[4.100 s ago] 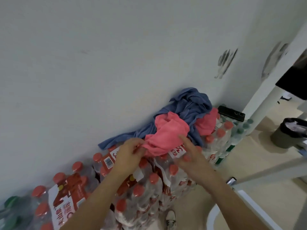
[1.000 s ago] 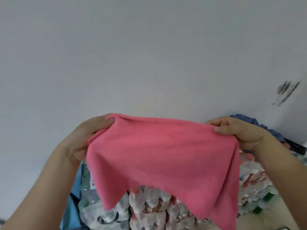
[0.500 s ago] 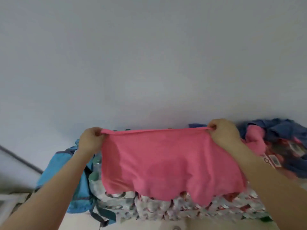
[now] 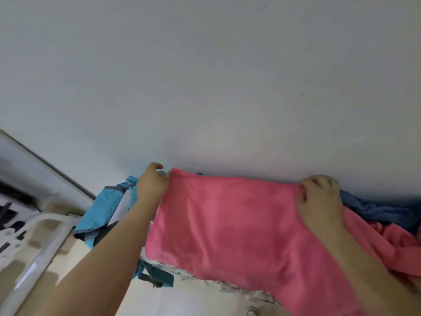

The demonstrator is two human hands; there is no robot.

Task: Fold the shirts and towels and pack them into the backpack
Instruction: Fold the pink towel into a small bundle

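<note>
A pink towel [image 4: 230, 224] is spread flat over the packs of bottled water against the wall. My left hand [image 4: 151, 184] pinches its far left corner. My right hand [image 4: 319, 199] grips its far right corner. A light blue backpack [image 4: 102, 208] sits just left of the towel, partly behind my left forearm. A blue shirt [image 4: 373, 208] and another pink cloth [image 4: 396, 245] lie bunched at the right, beyond my right hand.
The grey wall [image 4: 205, 87] rises directly behind the pile. A white frame [image 4: 38, 245] stands on the beige floor at the lower left. Plastic-wrapped bottle packs [image 4: 230, 287] show under the towel's near edge.
The towel, held up in the air by two corners a second ago, has come down and forward and now lies spread over the bottle packs. Both hands keep their corners.
</note>
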